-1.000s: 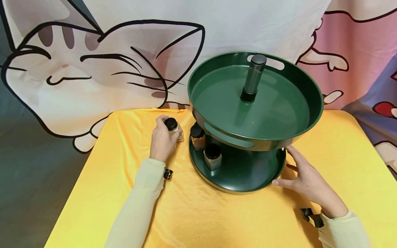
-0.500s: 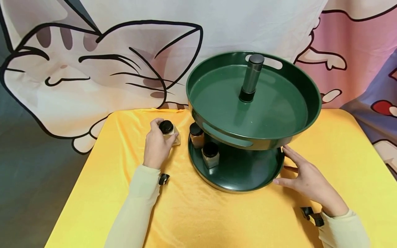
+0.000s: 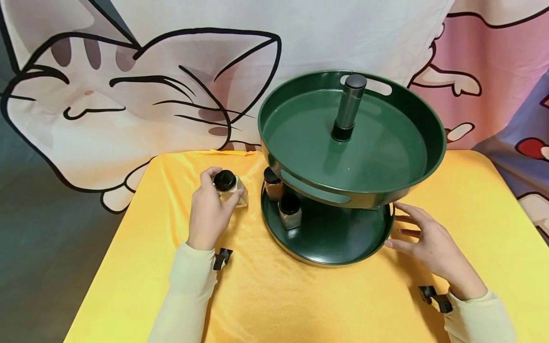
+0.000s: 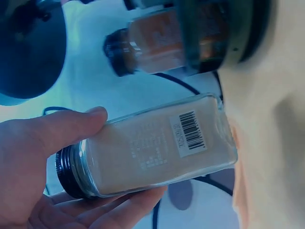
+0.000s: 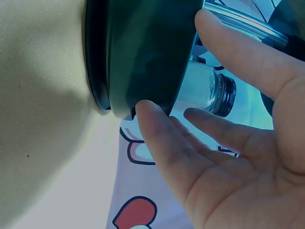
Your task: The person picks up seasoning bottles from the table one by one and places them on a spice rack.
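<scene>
My left hand (image 3: 208, 209) grips a square glass spice jar (image 4: 152, 148) with a black lid and pale powder, thumb on one side and fingers on the other. A barcode label shows in the left wrist view, and the jar stands left of the green two-tier turntable. On the lower tray (image 3: 330, 252) are a jar of orange-brown spice (image 3: 273, 189) and a greyish jar (image 3: 290, 218), both black-lidded. My right hand (image 3: 433, 247) is at that tray's right side, its extended fingers and thumb at the rim (image 5: 143, 62).
The upper tray (image 3: 347, 166), with handle cutouts and a central dark post (image 3: 349, 107), overhangs the lower one and hides its back. A yellow cloth (image 3: 300, 305) covers the table. Behind hangs a cartoon-printed curtain (image 3: 326, 38).
My left hand has moved left and nearer with its jar, away from the turntable. The greyish jar has shifted slightly back and left with the lower tray's turn. The right thumb has moved slightly back.
</scene>
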Tool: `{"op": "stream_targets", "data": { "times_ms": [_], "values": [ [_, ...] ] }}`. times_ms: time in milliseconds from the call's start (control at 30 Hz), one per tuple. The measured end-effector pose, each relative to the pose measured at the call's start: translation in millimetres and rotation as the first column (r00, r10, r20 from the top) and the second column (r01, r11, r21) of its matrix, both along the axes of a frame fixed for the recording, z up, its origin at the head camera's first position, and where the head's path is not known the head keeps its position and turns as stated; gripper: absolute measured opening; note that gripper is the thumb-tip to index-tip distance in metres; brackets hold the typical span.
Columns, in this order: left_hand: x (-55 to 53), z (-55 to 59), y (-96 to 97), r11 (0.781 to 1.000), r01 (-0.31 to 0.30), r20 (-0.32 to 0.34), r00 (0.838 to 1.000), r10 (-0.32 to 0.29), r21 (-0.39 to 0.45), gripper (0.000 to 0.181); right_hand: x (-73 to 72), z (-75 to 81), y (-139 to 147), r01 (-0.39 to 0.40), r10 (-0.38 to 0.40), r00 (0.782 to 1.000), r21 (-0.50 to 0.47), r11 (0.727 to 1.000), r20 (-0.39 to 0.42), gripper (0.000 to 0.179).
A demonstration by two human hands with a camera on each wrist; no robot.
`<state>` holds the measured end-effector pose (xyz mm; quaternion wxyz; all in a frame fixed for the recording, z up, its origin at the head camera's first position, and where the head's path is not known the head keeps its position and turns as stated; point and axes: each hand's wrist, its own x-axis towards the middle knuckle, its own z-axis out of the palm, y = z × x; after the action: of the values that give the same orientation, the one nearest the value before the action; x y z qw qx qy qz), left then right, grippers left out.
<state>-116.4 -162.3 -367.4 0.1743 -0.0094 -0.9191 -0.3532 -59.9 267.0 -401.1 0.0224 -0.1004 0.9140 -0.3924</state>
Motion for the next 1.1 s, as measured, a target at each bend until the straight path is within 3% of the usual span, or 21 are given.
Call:
{"op": "stream_targets", "data": {
  "times_ms": [400,700,1100],
  "values": [
    [25.0,21.2,4.7,0.998,0.047,-0.048,0.998,-0.045,0.043,0.067,-1.9,-1.2,-3,-0.015,0.015,1.0,-0.04,0.999,0.01,0.092],
    [42.4,35.8,13.5,0.996,0.081,-0.089,0.993,-0.078,0.031,0.068,-2.1,-0.8,-3,-0.03,0.033,0.999,-0.062,0.998,0.041,0.097],
    [59.1,46.5,23.7,0.991,0.127,-0.087,0.989,-0.124,0.036,0.068,-1.9,1.2,-7,-0.032,0.034,0.998,-0.037,0.999,0.052,0.102]
  ]
}}
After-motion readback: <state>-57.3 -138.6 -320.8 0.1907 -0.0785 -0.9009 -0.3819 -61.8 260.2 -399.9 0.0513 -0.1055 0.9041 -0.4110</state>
